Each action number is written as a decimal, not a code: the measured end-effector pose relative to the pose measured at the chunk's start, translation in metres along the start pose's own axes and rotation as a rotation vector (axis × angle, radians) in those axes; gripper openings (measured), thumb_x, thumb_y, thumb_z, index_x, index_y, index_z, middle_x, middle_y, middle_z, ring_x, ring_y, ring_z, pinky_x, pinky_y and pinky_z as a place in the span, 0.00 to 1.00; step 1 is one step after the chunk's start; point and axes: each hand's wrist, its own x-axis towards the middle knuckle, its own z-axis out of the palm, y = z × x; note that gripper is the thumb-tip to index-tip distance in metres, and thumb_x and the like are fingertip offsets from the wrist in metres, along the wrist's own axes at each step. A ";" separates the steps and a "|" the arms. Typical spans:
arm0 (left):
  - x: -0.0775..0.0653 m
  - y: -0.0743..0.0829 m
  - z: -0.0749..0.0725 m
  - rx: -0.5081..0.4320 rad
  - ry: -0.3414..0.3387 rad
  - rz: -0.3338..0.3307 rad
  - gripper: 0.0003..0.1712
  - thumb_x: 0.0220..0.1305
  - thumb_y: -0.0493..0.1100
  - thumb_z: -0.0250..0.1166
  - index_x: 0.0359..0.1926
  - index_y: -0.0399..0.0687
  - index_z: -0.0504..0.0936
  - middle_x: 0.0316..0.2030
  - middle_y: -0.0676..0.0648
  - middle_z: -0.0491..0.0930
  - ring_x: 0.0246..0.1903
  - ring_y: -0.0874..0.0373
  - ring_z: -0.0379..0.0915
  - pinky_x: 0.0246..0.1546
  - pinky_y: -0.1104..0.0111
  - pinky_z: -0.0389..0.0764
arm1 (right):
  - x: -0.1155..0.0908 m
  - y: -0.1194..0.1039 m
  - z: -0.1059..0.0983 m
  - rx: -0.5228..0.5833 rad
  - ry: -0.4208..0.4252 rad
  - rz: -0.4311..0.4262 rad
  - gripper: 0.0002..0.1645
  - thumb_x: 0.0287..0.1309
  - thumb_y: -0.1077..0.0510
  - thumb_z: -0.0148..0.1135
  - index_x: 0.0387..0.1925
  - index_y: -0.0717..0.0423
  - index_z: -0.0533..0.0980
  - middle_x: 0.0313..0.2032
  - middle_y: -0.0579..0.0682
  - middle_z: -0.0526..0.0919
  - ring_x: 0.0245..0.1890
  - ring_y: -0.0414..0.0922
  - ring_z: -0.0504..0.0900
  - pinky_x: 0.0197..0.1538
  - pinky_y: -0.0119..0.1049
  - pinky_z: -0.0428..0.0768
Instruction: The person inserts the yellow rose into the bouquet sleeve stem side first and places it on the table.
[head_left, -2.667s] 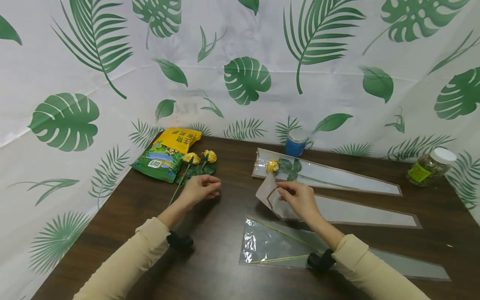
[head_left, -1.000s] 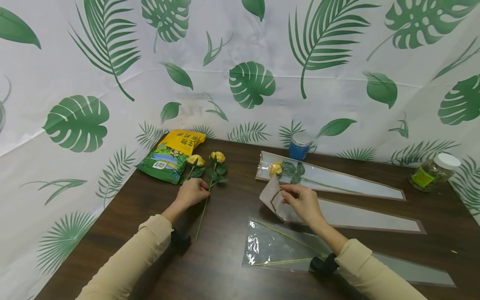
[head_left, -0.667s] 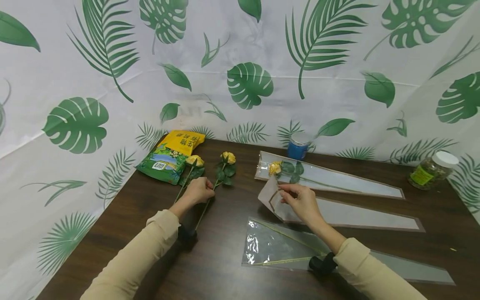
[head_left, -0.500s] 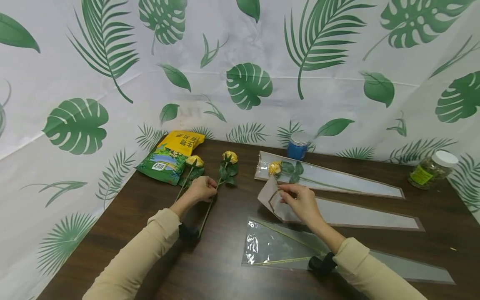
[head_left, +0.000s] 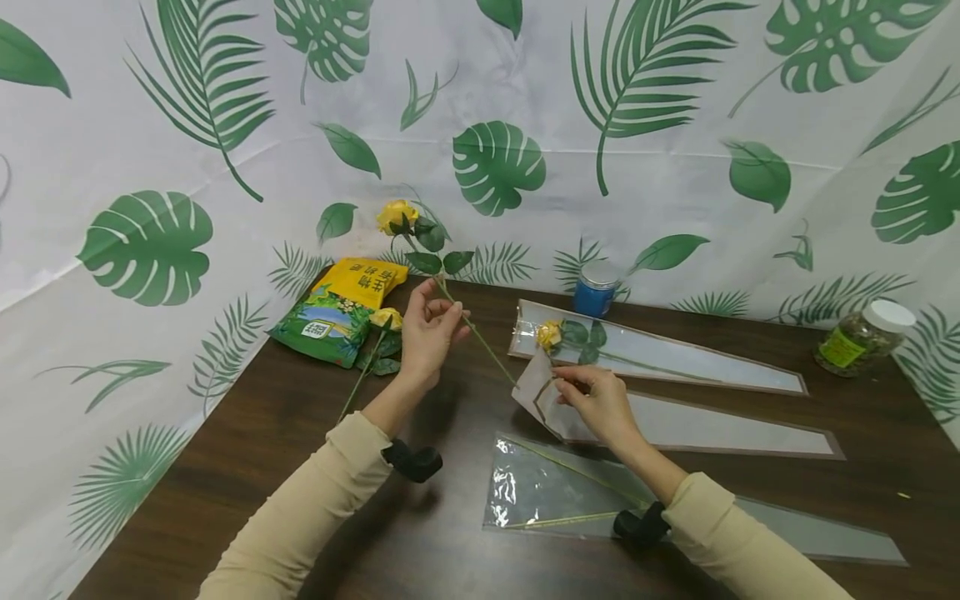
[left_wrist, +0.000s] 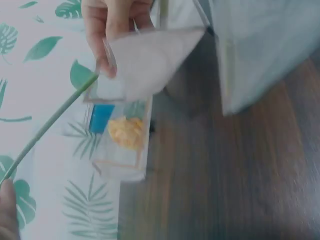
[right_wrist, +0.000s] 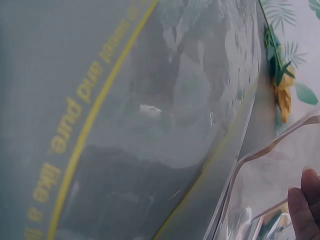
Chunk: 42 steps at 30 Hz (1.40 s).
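Note:
My left hand [head_left: 426, 337] pinches the stem of a yellow rose [head_left: 396, 217], raised above the table with its bloom up and to the left. The stem slants down, its lower end at the mouth of a tapered flower sleeve [head_left: 534, 385] with a brown border. In the left wrist view the stem [left_wrist: 50, 124] meets the sleeve's edge; whether it is inside I cannot tell. My right hand [head_left: 600, 402] pinches that sleeve's wide end and lifts it off the table. In the right wrist view a clear sleeve with yellow lettering [right_wrist: 115, 120] fills most of the picture.
Another yellow rose [head_left: 386, 319] lies beside the green and yellow bags [head_left: 322, 321]. A sleeve with a rose inside [head_left: 675, 354] lies behind, a clear sleeve [head_left: 555, 483] in front. A blue jar [head_left: 595, 290] and a lidded clear jar [head_left: 855, 340] stand at the back.
My left hand has taken hold of one rose by its stem, raised it from the table and swung its stem end right to the sleeve. The right hand keeps holding the sleeve's mouth.

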 end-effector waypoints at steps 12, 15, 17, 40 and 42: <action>-0.019 -0.028 0.020 -0.069 0.082 0.077 0.26 0.60 0.27 0.60 0.58 0.40 0.64 0.36 0.49 0.77 0.32 0.62 0.78 0.31 0.73 0.81 | 0.001 -0.007 0.002 0.033 -0.003 -0.003 0.10 0.55 0.69 0.63 0.40 0.68 0.81 0.32 0.60 0.85 0.23 0.46 0.84 0.28 0.24 0.80; -0.025 -0.035 0.021 -0.055 0.072 0.067 0.29 0.60 0.27 0.61 0.61 0.39 0.62 0.34 0.51 0.77 0.31 0.65 0.77 0.31 0.75 0.80 | 0.003 -0.009 0.004 0.039 0.004 -0.007 0.10 0.55 0.69 0.63 0.40 0.68 0.81 0.31 0.59 0.85 0.22 0.45 0.84 0.27 0.24 0.80; -0.029 -0.039 0.022 -0.044 0.061 0.068 0.32 0.60 0.28 0.61 0.63 0.39 0.61 0.35 0.51 0.77 0.31 0.66 0.77 0.32 0.74 0.80 | 0.004 -0.011 0.004 0.042 0.010 -0.008 0.09 0.55 0.70 0.63 0.40 0.69 0.81 0.31 0.59 0.84 0.22 0.44 0.84 0.27 0.24 0.80; -0.046 -0.054 0.025 0.087 0.050 0.259 0.12 0.66 0.35 0.57 0.45 0.27 0.75 0.36 0.28 0.80 0.36 0.46 0.81 0.38 0.62 0.83 | 0.017 -0.032 0.013 0.151 0.030 0.030 0.08 0.56 0.70 0.61 0.38 0.72 0.81 0.33 0.64 0.83 0.23 0.50 0.84 0.28 0.25 0.81; -0.044 -0.052 0.024 0.060 0.059 0.262 0.12 0.66 0.35 0.57 0.42 0.25 0.76 0.35 0.27 0.80 0.34 0.50 0.82 0.37 0.60 0.83 | 0.017 -0.032 0.013 0.152 0.027 0.033 0.08 0.56 0.70 0.61 0.38 0.72 0.80 0.33 0.64 0.83 0.23 0.50 0.84 0.28 0.26 0.81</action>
